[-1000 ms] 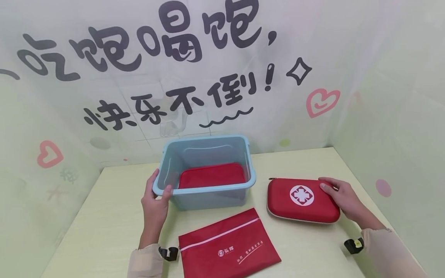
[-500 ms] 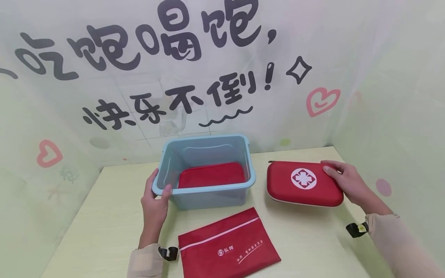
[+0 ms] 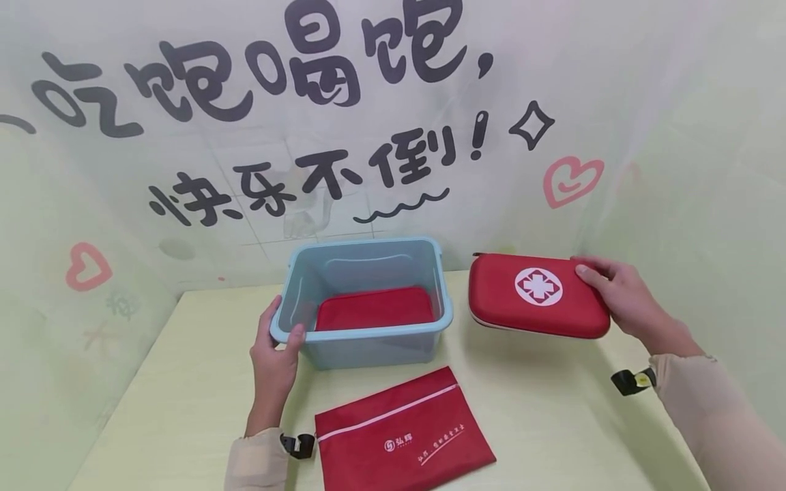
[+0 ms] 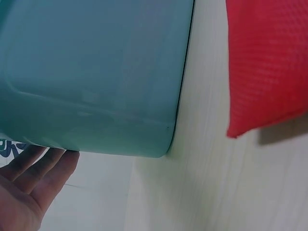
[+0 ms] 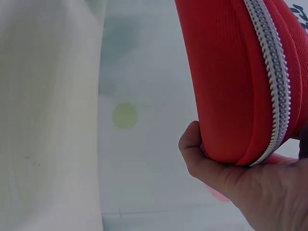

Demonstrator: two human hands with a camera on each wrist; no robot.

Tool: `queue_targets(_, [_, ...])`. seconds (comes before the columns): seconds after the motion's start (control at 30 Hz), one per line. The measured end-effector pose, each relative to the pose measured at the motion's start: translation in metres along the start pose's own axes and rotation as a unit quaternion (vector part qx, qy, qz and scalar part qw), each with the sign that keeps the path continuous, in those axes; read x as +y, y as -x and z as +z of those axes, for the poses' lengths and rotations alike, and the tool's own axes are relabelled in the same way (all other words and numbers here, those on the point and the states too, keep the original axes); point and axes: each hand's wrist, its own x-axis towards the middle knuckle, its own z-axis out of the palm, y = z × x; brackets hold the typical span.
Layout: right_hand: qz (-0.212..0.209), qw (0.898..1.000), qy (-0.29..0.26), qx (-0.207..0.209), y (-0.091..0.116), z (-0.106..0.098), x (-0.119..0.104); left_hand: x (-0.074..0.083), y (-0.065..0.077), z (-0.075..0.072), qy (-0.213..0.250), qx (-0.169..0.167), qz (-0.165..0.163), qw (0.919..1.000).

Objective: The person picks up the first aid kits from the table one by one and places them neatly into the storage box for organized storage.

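Observation:
My right hand point(image 3: 626, 300) grips the right end of a red first-aid case point(image 3: 503, 290) with a white cross emblem, held up above the table. In the right wrist view the case's pale zipper point(image 5: 274, 72) runs along its side, the thumb and fingers around its end. My left hand point(image 3: 274, 361) holds the left front corner of a light blue plastic bin point(image 3: 374, 351), thumb over the rim; the left wrist view has its fingers point(image 4: 55, 175) against the bin's wall. Inside the bin lies a red pouch point(image 3: 374, 310).
A flat red zip document bag point(image 3: 402, 436) with white print lies on the pale table point(image 3: 166, 402) in front of the bin. A printed curtain wall point(image 3: 393, 170) stands close behind the bin and continues along both sides.
The right hand has lifted the first-aid case off the table, raising it up and away toward the back wall. The left hand and the bin have stayed put.

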Motion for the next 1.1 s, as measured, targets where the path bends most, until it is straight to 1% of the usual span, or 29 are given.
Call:
queue_targets(0.13, [0.000,1.000,-0.021,0.002,-0.003,0.007,-0.012,-0.001,0.000,-0.001,-0.002,0.001,-0.002,1.0000])
queue_targets(0.3, [0.002,1.000,-0.030,0.003,-0.008,0.020,-0.024,-0.003,-0.001,-0.002,-0.011,0.003,-0.006,0.9999])
queue_targets(0.43, [0.003,0.999,-0.035,0.001,-0.014,0.030,-0.032,0.000,-0.001,-0.002,-0.017,0.000,-0.013,0.9998])
queue_targets(0.6, [0.002,0.999,-0.037,-0.005,-0.020,0.043,-0.041,0.005,-0.002,0.001,-0.012,-0.002,-0.022,0.9997])
queue_targets(0.73, [-0.007,0.999,-0.041,-0.010,-0.023,0.053,-0.049,0.008,-0.002,0.001,-0.013,-0.003,-0.025,0.9996])
queue_targets(1.0, [-0.010,0.999,-0.046,-0.025,-0.033,0.074,-0.057,-0.001,-0.003,0.000,-0.019,-0.003,-0.023,0.9995])
queue_targets(1.1, [-0.012,0.998,-0.051,-0.029,-0.035,0.083,-0.058,-0.004,-0.004,0.001,-0.010,-0.003,-0.020,0.9998])
